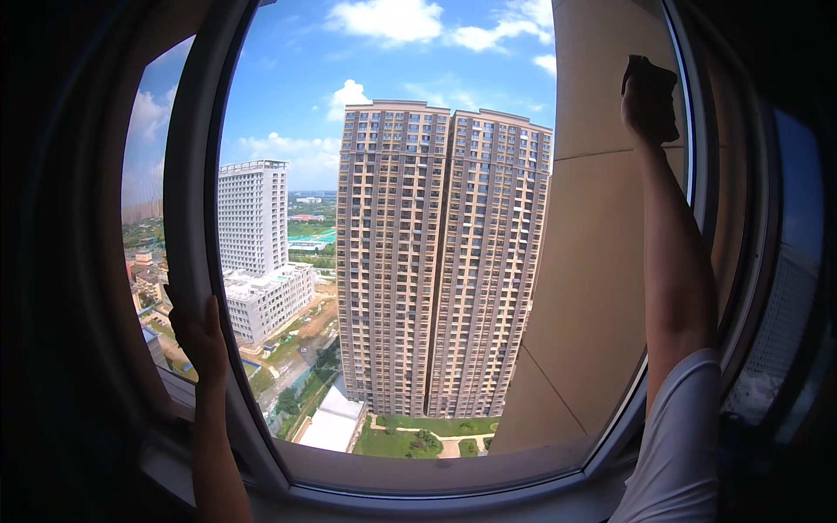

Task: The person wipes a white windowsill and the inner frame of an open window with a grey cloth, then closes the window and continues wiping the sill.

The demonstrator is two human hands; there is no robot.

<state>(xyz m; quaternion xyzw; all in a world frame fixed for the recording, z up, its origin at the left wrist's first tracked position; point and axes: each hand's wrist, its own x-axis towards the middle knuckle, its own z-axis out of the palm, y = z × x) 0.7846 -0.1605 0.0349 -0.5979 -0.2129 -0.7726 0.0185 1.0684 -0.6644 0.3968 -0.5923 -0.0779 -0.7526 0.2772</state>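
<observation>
A tall window pane (418,72) in a pale frame (438,503) stands before me, with daylight behind it. High on the right, my right hand (637,118) holds a dark cloth (656,98) against or close to the glass; the backlight hides the cloth's texture. On the left, my left hand (199,340) grips the upright post of the window frame (196,216), the thumb on the side toward the pane and the fingers on the far side. Both arms are raised, the right one reaching higher.
A second opening (153,170) lies left of the post, with a sill (167,474) beneath. At far right a dark glass panel (778,314) shows reflections. Outside, a beige wall (588,261) adjoins the window, and high-rise blocks (438,261) stand far below and beyond.
</observation>
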